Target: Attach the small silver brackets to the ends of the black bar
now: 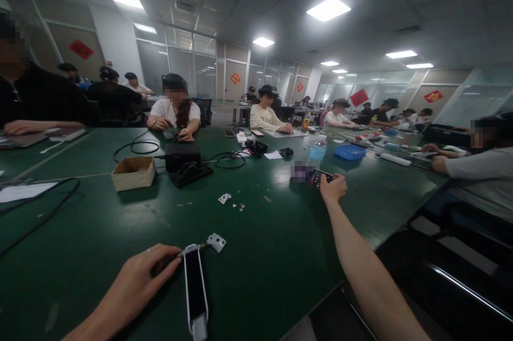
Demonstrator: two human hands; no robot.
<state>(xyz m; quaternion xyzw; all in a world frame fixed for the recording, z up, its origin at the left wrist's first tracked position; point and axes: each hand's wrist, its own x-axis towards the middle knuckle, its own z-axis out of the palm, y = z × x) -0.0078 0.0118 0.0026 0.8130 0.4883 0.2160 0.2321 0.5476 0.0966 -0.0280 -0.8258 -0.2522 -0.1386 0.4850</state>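
At the near edge of the green table (280, 255), my left hand (144, 271) is closed, thumb and forefinger pinching at the top end of a long white-framed device with a black face (195, 282). A small metal part shows at the fingertips there. A light grey bracket with holes (217, 242) sits right by that end. My right hand (334, 188) reaches forward, fingers wrapped round a phone (321, 177) whose screen is lit. Between the hands lie a second grey bracket (225, 199) and several small metal pieces (241, 207).
A cardboard box (133, 174) and a black device on a stand (183, 162) are at the left. Beyond my right hand are a bottle of blue liquid (318, 148) and a blue basket (350, 153). Black cables cross the table. Several people sit around it.
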